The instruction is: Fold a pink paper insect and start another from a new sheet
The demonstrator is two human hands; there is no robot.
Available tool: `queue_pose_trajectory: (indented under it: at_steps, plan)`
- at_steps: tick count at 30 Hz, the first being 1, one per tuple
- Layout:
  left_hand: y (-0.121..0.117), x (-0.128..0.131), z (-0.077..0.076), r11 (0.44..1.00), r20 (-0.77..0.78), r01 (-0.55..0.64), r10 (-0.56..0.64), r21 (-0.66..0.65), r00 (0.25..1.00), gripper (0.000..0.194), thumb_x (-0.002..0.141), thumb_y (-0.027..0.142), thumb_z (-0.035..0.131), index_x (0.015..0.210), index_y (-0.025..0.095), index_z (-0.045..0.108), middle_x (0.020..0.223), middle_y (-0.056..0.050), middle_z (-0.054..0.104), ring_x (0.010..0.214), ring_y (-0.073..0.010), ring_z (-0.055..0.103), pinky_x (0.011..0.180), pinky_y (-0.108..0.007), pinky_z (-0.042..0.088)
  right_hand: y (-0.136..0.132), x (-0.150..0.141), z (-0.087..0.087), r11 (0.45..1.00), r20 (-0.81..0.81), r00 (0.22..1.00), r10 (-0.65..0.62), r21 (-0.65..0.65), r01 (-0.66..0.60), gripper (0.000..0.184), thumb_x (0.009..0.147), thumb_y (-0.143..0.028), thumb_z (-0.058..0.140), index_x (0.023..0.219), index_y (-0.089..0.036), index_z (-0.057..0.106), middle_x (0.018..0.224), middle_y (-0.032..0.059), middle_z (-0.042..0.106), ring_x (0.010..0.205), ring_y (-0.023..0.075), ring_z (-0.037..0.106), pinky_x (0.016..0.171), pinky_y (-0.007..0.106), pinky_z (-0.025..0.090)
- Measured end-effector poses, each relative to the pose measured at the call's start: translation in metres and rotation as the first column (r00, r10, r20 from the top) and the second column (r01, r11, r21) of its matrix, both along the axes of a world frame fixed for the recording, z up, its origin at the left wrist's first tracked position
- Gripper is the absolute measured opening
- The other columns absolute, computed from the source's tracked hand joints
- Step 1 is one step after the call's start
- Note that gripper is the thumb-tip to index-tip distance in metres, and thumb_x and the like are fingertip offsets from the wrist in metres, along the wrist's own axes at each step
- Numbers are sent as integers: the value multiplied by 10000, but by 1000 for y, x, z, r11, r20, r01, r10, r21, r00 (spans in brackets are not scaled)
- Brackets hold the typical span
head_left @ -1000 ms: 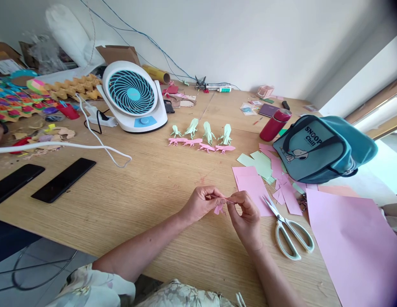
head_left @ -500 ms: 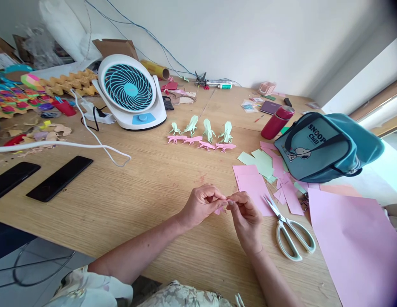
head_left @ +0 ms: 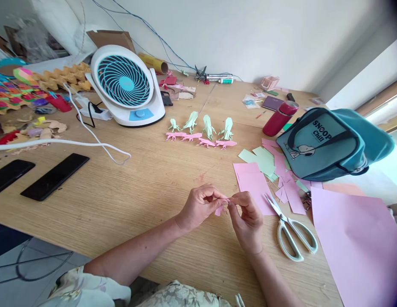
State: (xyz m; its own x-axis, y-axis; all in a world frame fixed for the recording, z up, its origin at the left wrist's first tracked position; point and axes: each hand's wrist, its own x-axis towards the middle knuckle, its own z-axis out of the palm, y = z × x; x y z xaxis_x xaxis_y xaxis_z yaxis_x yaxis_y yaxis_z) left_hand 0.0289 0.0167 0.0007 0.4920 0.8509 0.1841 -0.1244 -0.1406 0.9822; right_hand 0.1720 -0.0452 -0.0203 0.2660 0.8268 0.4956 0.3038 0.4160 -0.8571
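Note:
Between my two hands is a small folded piece of pink paper, mostly covered by the fingers. My left hand pinches it from the left with thumb and forefinger. From the right, my right hand pinches the same piece, fingertips nearly touching the left ones. Beyond the hands stand several pink folded paper insects in a row, with several pale green ones behind them. White-handled scissors lie partly spread beside my right hand, their tips on pink paper sheets.
A teal bag and a red flask stand at the right, near green paper pieces. A large pink sheet covers the right edge. At the left are a fan, a white cable and a black phone.
The view has shifted slightly. Both hands keep their pinch on the pink paper in almost the same place, with a little more of it showing below the fingers.

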Motion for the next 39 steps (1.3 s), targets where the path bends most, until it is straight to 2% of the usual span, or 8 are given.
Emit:
queue_pose_trajectory:
  at_steps: [5, 8, 10, 12, 16, 22, 31, 39]
  plan:
    - [1, 0, -1, 992, -72, -58, 67, 110, 995, 205, 837, 331, 713, 814, 127, 721, 734, -35, 657, 589, -108, 621, 592, -236, 509, 1, 1, 5, 997, 150, 988, -38, 73, 28, 178, 852, -50, 606, 891, -224, 610, 832, 16, 569, 756, 158, 567, 666, 305, 449]
    - [5, -2, 2, 958, -130, -76, 116, 276, 985, 181, 854, 315, 698, 800, 144, 726, 679, -32, 667, 634, -122, 603, 644, -249, 487, 0, 2, 11, 999, 104, 994, 17, -39, -13, 87, 887, -139, 599, 918, -219, 608, 852, 30, 582, 786, 173, 569, 702, 319, 457]
    - [10, -4, 5, 906, -140, -71, 142, 418, 980, 148, 864, 288, 689, 805, 160, 731, 657, -22, 672, 650, -124, 590, 720, -273, 480, 0, 4, 15, 981, -16, 997, 75, -179, -76, 50, 926, -234, 571, 935, -215, 616, 849, 35, 593, 788, 176, 568, 716, 320, 458]
    - [14, -7, 6, 834, -145, -42, 145, 550, 979, 112, 876, 261, 675, 837, 176, 737, 692, -20, 692, 684, -126, 590, 777, -288, 468, 1, 8, 19, 944, -151, 982, 109, -295, -150, 137, 947, -315, 547, 908, -210, 626, 808, 27, 596, 759, 167, 559, 703, 305, 448]
    - [20, -11, 8, 720, -181, 56, 98, 692, 978, 80, 888, 207, 656, 902, 182, 731, 805, -31, 723, 765, -132, 606, 796, -282, 457, 8, 21, 22, 844, -316, 931, 181, -436, -312, 229, 882, -404, 635, 786, -197, 630, 713, 7, 576, 693, 147, 511, 655, 276, 403]
    - [22, -12, 10, 689, -215, 101, 82, 718, 973, 94, 903, 215, 635, 835, 168, 679, 748, -18, 704, 703, -127, 571, 742, -276, 448, 10, 33, 22, 713, -364, 889, 278, -542, -445, 299, 855, -467, 651, 748, -187, 647, 691, 6, 564, 664, 137, 462, 628, 275, 347]
    - [24, -13, 11, 643, -225, 178, -10, 744, 974, 79, 907, 184, 623, 835, 166, 652, 756, -10, 706, 698, -121, 583, 759, -277, 452, 11, 35, 28, 645, -417, 848, 328, -557, -524, 270, 795, -451, 708, 744, -193, 648, 665, -19, 495, 646, 128, 379, 589, 268, 280]
    - [24, -13, 10, 684, -238, 222, -72, 695, 969, 106, 925, 221, 600, 867, 172, 674, 778, -25, 711, 725, -127, 599, 748, -274, 449, 12, 32, 28, 618, -443, 823, 357, -548, -563, 291, 801, -462, 693, 744, -190, 605, 669, -24, 467, 653, 128, 371, 603, 262, 285]
